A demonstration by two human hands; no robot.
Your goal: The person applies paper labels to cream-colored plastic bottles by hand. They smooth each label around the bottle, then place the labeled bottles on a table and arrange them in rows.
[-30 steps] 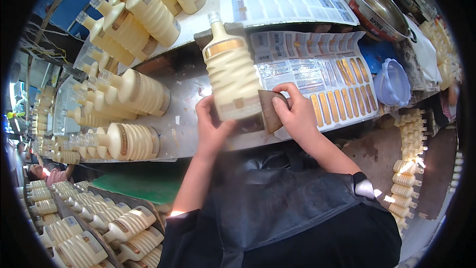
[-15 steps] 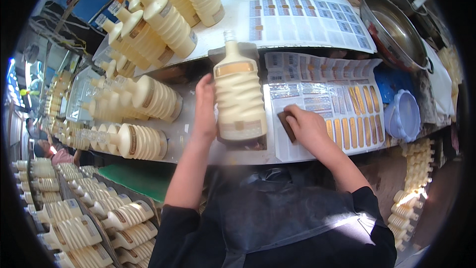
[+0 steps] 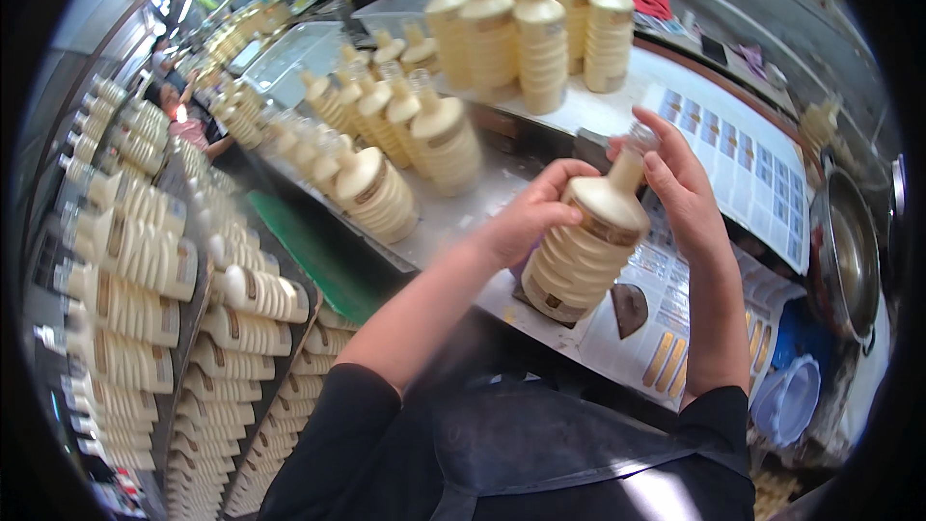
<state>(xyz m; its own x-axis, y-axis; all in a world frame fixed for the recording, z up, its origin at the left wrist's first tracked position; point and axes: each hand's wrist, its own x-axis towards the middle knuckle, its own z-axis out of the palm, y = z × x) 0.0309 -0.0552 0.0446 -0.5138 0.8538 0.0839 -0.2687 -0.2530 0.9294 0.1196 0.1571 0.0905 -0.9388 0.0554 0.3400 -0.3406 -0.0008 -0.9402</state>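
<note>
A cream, spirally ribbed bottle (image 3: 577,253) with a clear glass mouth stands slightly tilted between my hands at the table's front. My left hand (image 3: 548,205) is closed on its shoulder, thumb on top. At the neck, my right hand (image 3: 683,185) has its fingers curled around from behind and its thumb in front. The bottle has a gold band at the shoulder and a label low on its side. Whether its base touches the table cannot be made out. Beside it, a dark brown flat scraper (image 3: 630,311) lies on a sheet of gold and silver labels (image 3: 644,367).
More cream bottles (image 3: 453,140) stand on the table to the left, others (image 3: 540,39) on the white shelf behind. A label sheet (image 3: 738,150) covers the shelf's right part. At right are a metal pan (image 3: 849,251) and a lilac basin (image 3: 786,400). Bottle racks (image 3: 135,260) fill the left.
My right hand has put down the scraper and moved to the bottle's neck. My left hand has gone from the bottle's side to its shoulder. The view has turned left.
</note>
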